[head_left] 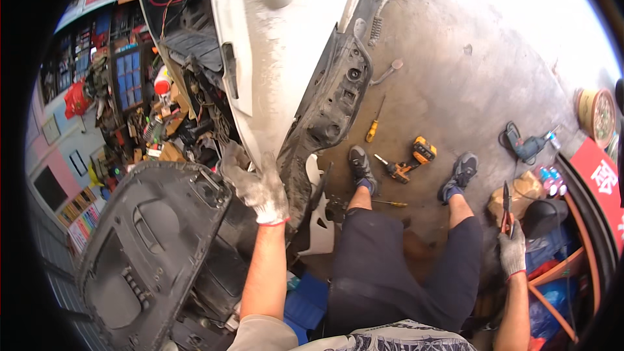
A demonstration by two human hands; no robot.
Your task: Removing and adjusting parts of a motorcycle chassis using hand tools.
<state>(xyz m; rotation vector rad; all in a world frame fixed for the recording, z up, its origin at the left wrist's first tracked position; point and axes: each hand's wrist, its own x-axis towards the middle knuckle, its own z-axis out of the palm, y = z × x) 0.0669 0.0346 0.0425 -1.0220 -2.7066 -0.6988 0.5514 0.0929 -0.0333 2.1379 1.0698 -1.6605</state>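
Observation:
My left hand, in a soiled whitish glove, touches the narrow near end of a dirty white body panel. Its fingers are apart, with the thumb lying by the panel's tip. Along the panel's right side runs a dusty black plastic frame. Off to the right and low, my gloved right hand is closed around pliers with orange-red handles, their dark jaws pointing away from me. Just left of my left forearm is a large black molded plastic part with a rimmed edge.
On the concrete floor lie a yellow screwdriver, an orange-black cordless drill and a teal power tool. A broken white plastic piece sits near my left leg. Cluttered shelves stand at left; a red sign is at right.

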